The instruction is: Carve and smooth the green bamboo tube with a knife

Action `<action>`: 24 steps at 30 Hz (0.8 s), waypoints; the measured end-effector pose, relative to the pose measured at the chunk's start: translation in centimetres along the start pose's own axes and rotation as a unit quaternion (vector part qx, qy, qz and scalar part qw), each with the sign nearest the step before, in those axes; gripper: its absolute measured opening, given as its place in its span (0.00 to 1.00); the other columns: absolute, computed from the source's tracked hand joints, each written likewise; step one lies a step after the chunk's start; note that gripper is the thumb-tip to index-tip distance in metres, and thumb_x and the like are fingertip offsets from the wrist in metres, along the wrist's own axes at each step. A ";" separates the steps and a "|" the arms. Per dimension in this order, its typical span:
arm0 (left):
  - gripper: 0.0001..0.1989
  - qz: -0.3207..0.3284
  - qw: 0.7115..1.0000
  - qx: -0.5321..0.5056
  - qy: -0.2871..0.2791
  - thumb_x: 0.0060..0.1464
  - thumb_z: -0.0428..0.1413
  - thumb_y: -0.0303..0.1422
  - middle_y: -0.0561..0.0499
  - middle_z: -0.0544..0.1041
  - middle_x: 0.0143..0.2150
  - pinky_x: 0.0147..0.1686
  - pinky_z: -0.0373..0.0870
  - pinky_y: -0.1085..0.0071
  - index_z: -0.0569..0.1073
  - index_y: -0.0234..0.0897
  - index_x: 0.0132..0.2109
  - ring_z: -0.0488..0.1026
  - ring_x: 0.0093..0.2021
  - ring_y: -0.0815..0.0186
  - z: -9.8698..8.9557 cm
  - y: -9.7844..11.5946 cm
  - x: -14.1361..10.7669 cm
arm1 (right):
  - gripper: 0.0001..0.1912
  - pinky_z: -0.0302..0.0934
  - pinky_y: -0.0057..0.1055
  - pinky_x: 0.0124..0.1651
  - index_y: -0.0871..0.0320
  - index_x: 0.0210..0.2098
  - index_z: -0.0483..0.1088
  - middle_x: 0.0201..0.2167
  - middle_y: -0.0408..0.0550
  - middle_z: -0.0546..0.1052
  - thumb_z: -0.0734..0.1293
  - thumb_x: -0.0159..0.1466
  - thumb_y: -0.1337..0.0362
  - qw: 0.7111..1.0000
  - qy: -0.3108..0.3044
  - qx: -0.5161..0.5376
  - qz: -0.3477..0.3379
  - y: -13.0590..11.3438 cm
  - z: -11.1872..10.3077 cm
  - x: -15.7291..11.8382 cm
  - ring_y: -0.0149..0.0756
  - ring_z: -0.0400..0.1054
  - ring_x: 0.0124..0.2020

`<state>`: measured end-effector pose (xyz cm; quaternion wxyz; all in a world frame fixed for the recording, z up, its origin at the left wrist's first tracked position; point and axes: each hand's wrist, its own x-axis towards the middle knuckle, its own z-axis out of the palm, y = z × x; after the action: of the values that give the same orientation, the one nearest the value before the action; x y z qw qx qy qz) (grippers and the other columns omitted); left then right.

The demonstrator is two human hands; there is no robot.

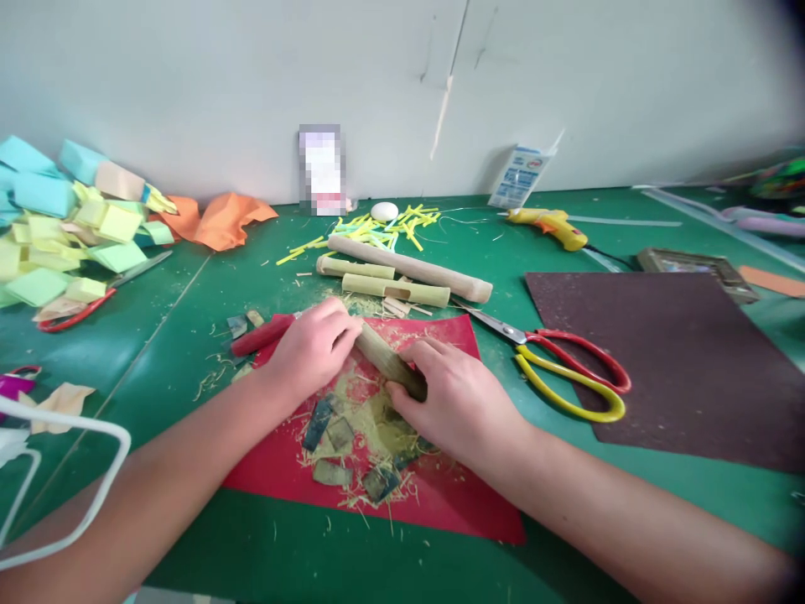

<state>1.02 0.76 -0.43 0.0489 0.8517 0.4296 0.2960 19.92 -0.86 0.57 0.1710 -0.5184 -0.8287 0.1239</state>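
Observation:
A short bamboo tube (385, 356) lies at a slant above a red sheet (465, 503). My right hand (449, 390) is wrapped round its near end, the thumb underneath. At the far end my left hand (318, 340) is closed on the tube, its fingers curled; what else it may hold is hidden. A red handle (261, 335) shows just left of my left hand, the rest of that tool out of sight. Under the tube, sawdust, shavings and several dark chips (340, 434) are scattered over the sheet.
Two cut bamboo pieces (396, 290) and a wooden rod (408, 267) lie behind. Scissors (553, 356) rest at right, partly on a dark sheet (692, 369). A glue gun (550, 226) and a phone (320, 168) are farther back. Paper boxes (69, 226) crowd the left.

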 end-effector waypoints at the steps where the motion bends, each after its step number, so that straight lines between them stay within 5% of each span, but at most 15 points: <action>1: 0.11 0.000 1.000 0.002 -0.003 0.62 0.47 0.28 0.49 0.68 0.31 0.37 0.67 0.69 0.70 0.33 0.31 0.67 0.34 0.67 0.0 0.0 0.0 | 0.07 0.49 0.28 0.29 0.55 0.27 0.59 0.28 0.42 0.67 0.64 0.56 0.62 1.000 -0.002 0.002 -0.001 0.0 0.0 0.0 0.31 0.59 0.28; 4: 0.10 0.028 0.999 -0.020 -0.042 0.61 0.47 0.28 0.49 0.69 0.32 0.36 0.67 0.69 0.71 0.33 0.33 0.67 0.34 0.67 0.0 0.0 0.0 | 0.08 0.49 0.28 0.28 0.55 0.27 0.58 0.28 0.42 0.67 0.64 0.54 0.63 1.000 -0.006 0.009 0.003 0.1 0.0 0.1 0.30 0.59 0.27; 10: 0.11 -0.014 0.999 0.009 0.028 0.62 0.47 0.28 0.49 0.69 0.32 0.38 0.68 0.69 0.70 0.34 0.32 0.68 0.35 0.67 -0.3 -1.6 0.5 | 0.08 0.48 0.28 0.27 0.55 0.30 0.61 0.30 0.42 0.70 0.65 0.55 0.60 1.000 -0.004 -0.011 0.016 -0.1 0.0 0.1 0.31 0.62 0.28; 24: 0.07 -0.011 0.999 0.009 0.052 0.60 0.50 0.27 0.48 0.72 0.35 0.40 0.69 0.69 0.73 0.34 0.37 0.70 0.37 0.67 -0.5 -2.7 0.5 | 0.05 0.55 0.32 0.36 0.58 0.31 0.65 0.33 0.49 0.71 0.63 0.55 0.63 0.992 0.054 -0.099 -0.052 0.1 0.1 0.1 0.38 0.63 0.36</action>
<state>-0.89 2.73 -0.67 0.0220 0.8311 0.4433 0.3350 19.94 -0.72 0.44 0.1694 -0.4952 -0.8521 0.0047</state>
